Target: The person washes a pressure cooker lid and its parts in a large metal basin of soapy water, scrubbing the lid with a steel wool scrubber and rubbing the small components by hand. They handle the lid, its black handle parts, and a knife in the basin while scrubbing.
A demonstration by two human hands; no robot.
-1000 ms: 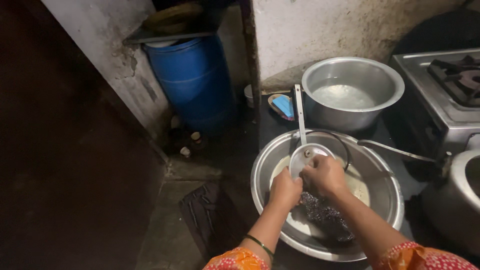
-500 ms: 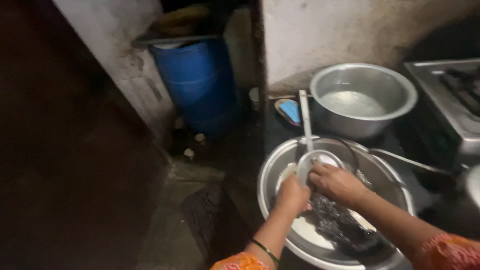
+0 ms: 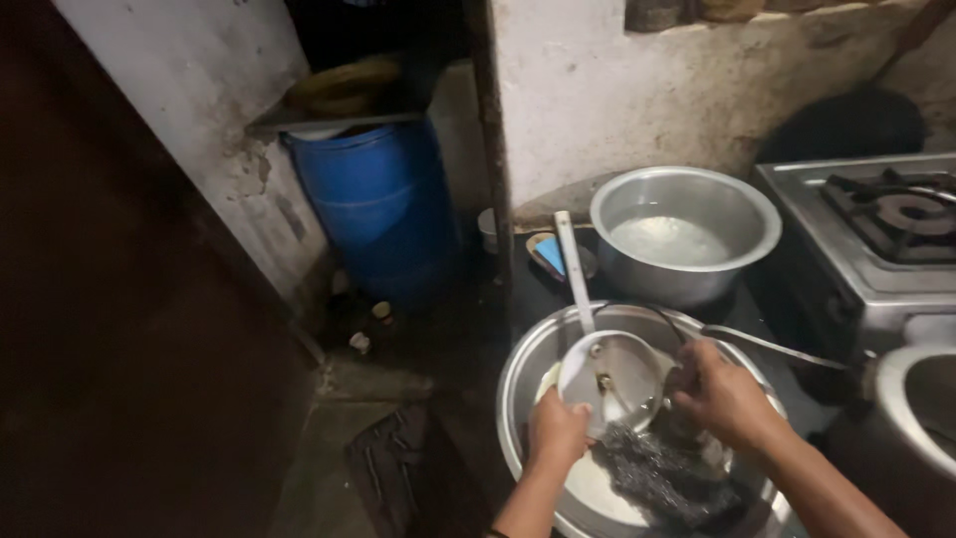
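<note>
Dark floor fills the left side, and a white, stained wall (image 3: 637, 90) stands at the back. By the wall is a big blue barrel (image 3: 378, 204) with a flat lid and a round dish on top. Next, down low, comes a wide steel basin (image 3: 523, 369).

Over the basin, the left hand (image 3: 556, 433) is curled around the bottom rim of a small round steel lid (image 3: 609, 374) with a long flat handle that sticks up and back. The lid is tilted up, with its inside facing the camera. Under it lies a dark steel scrubber (image 3: 662, 478) in the basin.

The right hand (image 3: 722, 394) is closed in a loose fist at the right edge of the lid; I cannot tell what it pinches.

Behind the basin sits a steel pot (image 3: 687, 239) with water in it. A small blue soap dish (image 3: 550, 254) is just beside it. At the far right is a gas stove (image 3: 876, 239).
</note>
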